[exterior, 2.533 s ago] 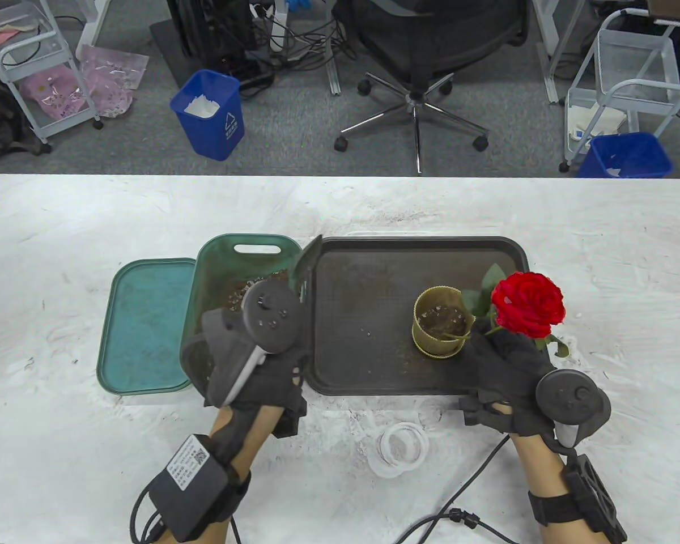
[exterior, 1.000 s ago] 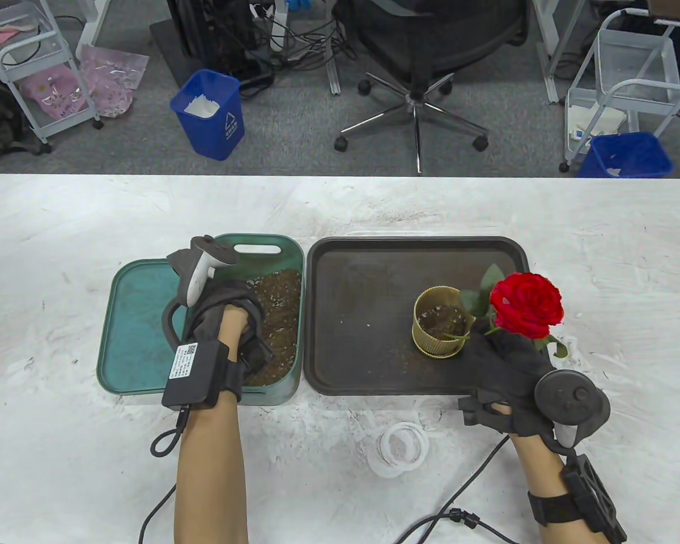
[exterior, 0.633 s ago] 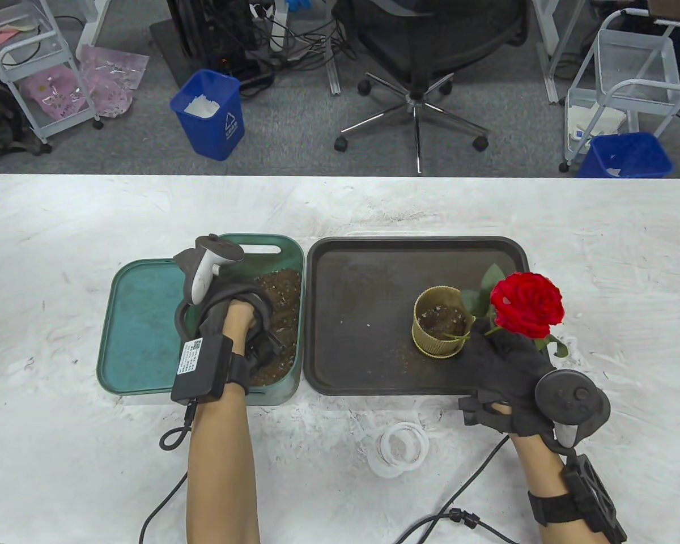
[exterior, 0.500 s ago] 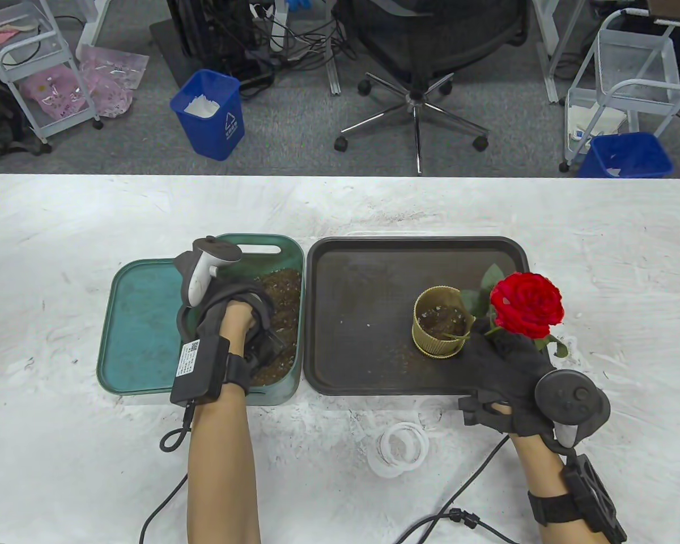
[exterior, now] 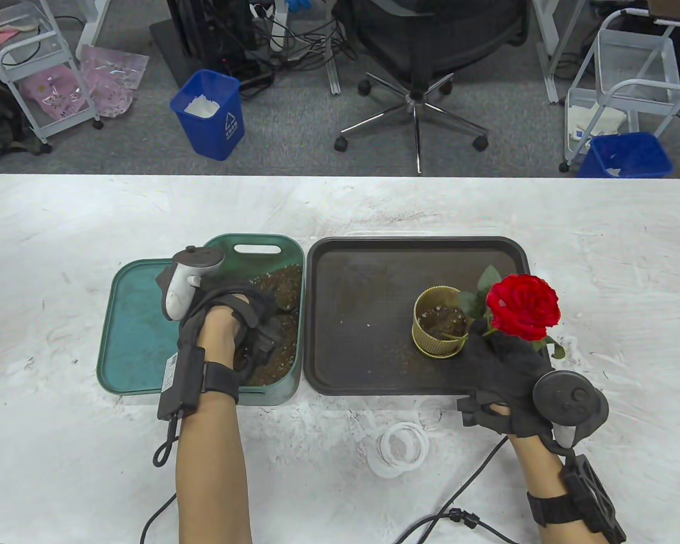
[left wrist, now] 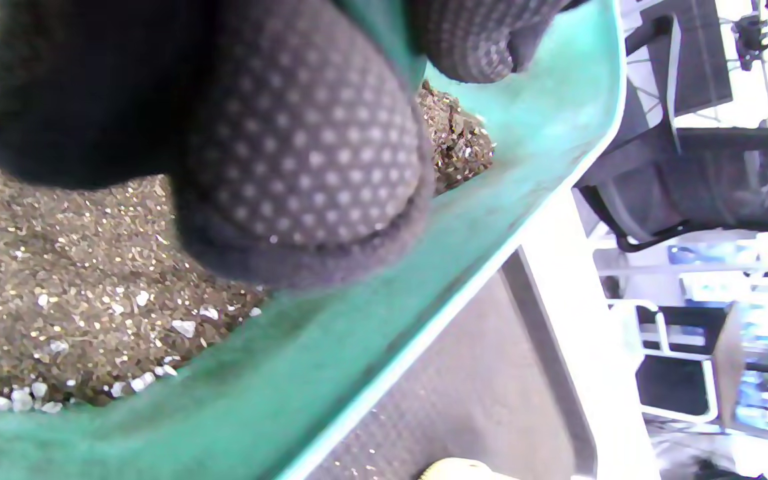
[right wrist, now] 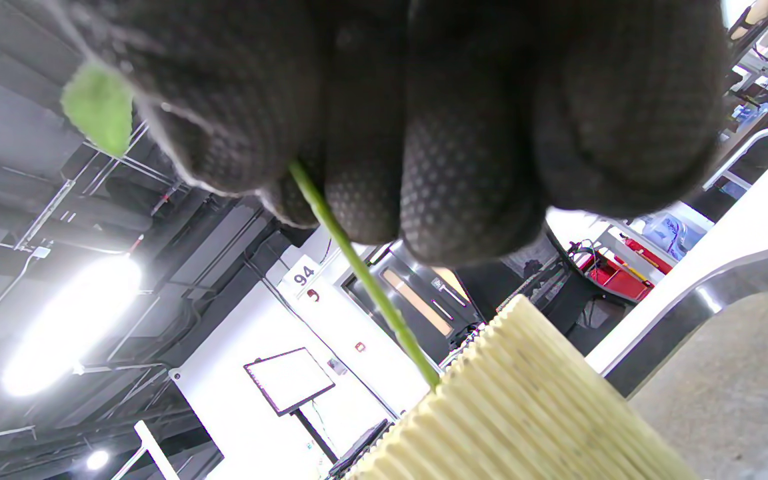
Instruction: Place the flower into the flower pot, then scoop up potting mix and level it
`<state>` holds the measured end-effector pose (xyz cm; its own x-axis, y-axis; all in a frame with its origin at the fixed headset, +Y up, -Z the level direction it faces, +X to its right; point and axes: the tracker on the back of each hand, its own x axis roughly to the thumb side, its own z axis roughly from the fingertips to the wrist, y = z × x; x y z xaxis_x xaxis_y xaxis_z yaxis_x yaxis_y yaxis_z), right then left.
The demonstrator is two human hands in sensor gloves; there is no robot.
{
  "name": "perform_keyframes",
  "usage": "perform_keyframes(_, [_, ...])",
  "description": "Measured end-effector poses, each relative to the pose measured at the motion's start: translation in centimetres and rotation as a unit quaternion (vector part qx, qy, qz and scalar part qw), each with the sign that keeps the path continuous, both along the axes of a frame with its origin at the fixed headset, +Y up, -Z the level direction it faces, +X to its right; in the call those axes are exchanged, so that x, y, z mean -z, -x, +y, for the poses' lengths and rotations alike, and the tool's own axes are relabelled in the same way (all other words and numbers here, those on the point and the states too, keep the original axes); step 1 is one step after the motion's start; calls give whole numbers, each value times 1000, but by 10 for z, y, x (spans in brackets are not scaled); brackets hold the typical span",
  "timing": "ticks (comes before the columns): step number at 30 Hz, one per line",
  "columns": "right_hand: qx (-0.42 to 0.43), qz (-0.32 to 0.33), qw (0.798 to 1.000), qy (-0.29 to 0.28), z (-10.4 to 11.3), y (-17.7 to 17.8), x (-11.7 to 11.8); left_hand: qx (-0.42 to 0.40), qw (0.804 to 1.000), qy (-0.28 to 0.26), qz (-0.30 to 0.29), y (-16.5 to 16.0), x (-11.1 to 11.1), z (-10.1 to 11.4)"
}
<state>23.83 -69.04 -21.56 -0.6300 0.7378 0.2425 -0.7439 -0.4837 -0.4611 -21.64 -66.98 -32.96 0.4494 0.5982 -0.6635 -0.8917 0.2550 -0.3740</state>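
Table view: the left hand point(exterior: 226, 317) reaches down into the green bin point(exterior: 260, 249), palm side turned up toward the camera, fingers curled in the potting mix point(exterior: 280, 317); whether they grip a tool there I cannot tell. A green lid point(exterior: 136, 323) lies flat on the surface point(exterior: 340, 209) just left of the bin. Right of the bin sits a dark tray point(exterior: 368, 294), and the ribbed yellow flower pot point(exterior: 439, 328) stands on it, a little soil in its bottom. The right hand point(exterior: 504, 368) rests at the tray's near right corner, fingers closed around the stem of the red flower point(exterior: 522, 306); the stem slants over the pot's rim into the pot, while the bloom hangs out to the right. White rings point(exterior: 399, 447) lie on the surface in front of the tray.

Left wrist view: gloved fingers point(left wrist: 304, 153) curl over the brown, white-flecked potting mix point(left wrist: 57, 300) inside the bin's green wall point(left wrist: 424, 267); the tray point(left wrist: 464, 400) lies beyond.

Right wrist view: the right hand's fingers point(right wrist: 464, 167) pinch the thin green stem point(right wrist: 364, 273), which runs down to the flower pot's point(right wrist: 524, 400) ribbed rim.
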Motion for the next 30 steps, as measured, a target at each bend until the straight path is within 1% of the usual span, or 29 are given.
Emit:
perform_keyframes(6, [2,1,1000,1,0,0,0,-46,999,-11,19,7,-8,4])
perform_keyframes(11, [4,1,1000,2,0,0,0,-55,998,-21,26,11,-16,12])
perform_keyframes(16, [8,2,1000,3,0,0,0,-61,997,-34,33,15,-28,26])
perform_keyframes(22, [10,0,1000,5,0,-1,0,-60,996,-56,40,28,-39,44])
perform_keyframes(25, [10,0,1000,5,0,-1,0,-82,993,-66,44,32,-45,49])
perform_keyframes(30, [9,0,1000,4,0,-2,0,-116,988,-94,33,33,-53,58])
